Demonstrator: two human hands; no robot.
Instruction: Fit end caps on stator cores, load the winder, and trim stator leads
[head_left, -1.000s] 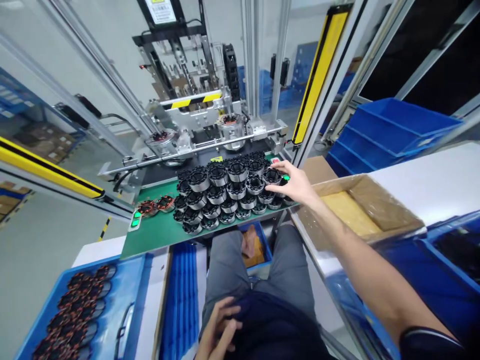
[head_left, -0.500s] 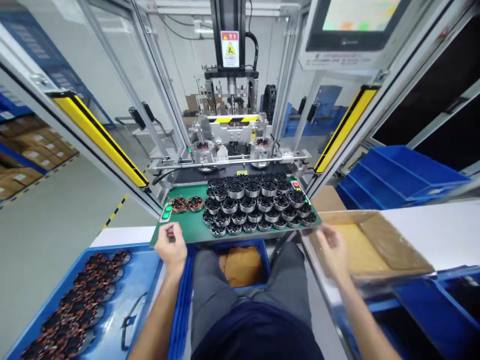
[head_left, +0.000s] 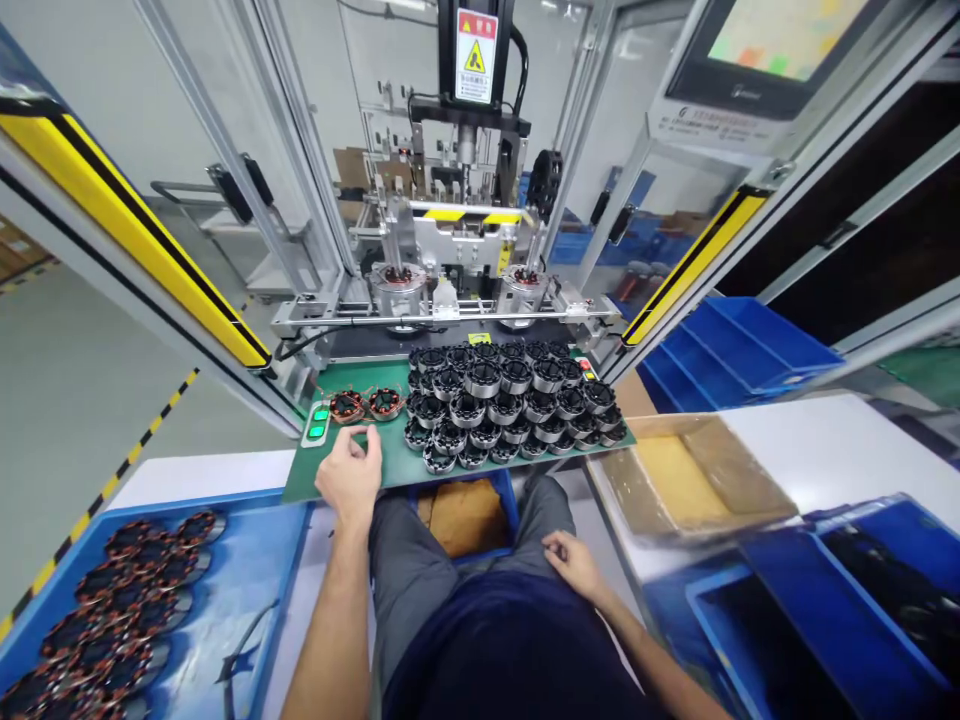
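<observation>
My left hand (head_left: 350, 472) hovers over the front left of the green work board (head_left: 397, 460), just before two wound stators (head_left: 347, 406) with copper-coloured windings. Its fingers are bent, with a gap between thumb and forefinger and nothing visible between them. My right hand (head_left: 576, 563) rests by my right thigh, loosely curled, fingers slightly apart and nothing visible in it. Bare stator cores (head_left: 482, 378) with black insulators and silvery rims stand in stacked rows across the board. Behind them, the machine has a left fixture (head_left: 399, 290) and a right fixture (head_left: 523, 290), each holding a stator.
A blue tray (head_left: 247, 560) with several wound stators lies at left. An open carton (head_left: 697, 480) and blue bins (head_left: 735, 345) stand at right. Yellow light-curtain posts (head_left: 161, 260) flank the machine. A green-lit button box (head_left: 317, 424) sits at the board's left end.
My right hand has left the right end of the stacked cores and come down to my thigh. My left hand has risen from my lap to the board's left side. The view has turned.
</observation>
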